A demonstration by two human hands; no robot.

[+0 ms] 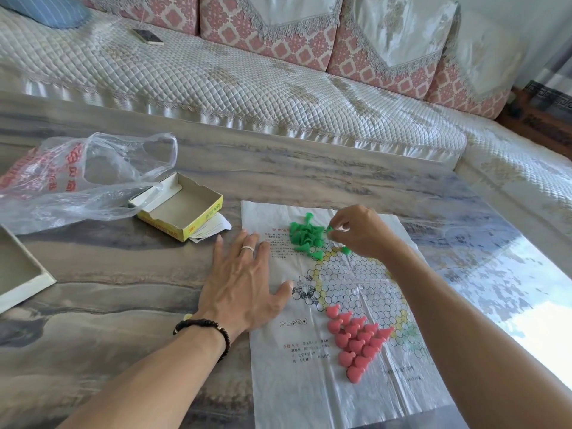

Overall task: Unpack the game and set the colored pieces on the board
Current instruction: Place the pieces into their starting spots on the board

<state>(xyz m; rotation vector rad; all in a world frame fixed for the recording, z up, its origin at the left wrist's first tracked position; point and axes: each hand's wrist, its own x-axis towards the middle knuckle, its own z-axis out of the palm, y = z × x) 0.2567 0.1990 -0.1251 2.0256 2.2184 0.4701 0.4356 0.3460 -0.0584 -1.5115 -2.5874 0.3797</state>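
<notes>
A thin plastic game board sheet (pixel 309 385) printed with a star of circles lies flat on the table. Several pink pieces (pixel 356 339) stand in a triangle on its near point. A loose heap of green pieces (pixel 305 236) lies at the far point, and one green piece (pixel 346 250) stands alone on the circles. My right hand (pixel 359 233) hovers over the heap, its fingertips pinched on a green piece (pixel 330 229). My left hand (pixel 244 286) lies flat and spread, pressing on the sheet's left edge.
An open yellow game box (pixel 182 209) with a paper slip under it sits left of the sheet. A crumpled clear plastic bag (pixel 77 181) lies further left. A white box lid (pixel 18 274) is at the left edge. A quilted sofa (pixel 247 82) runs behind the table.
</notes>
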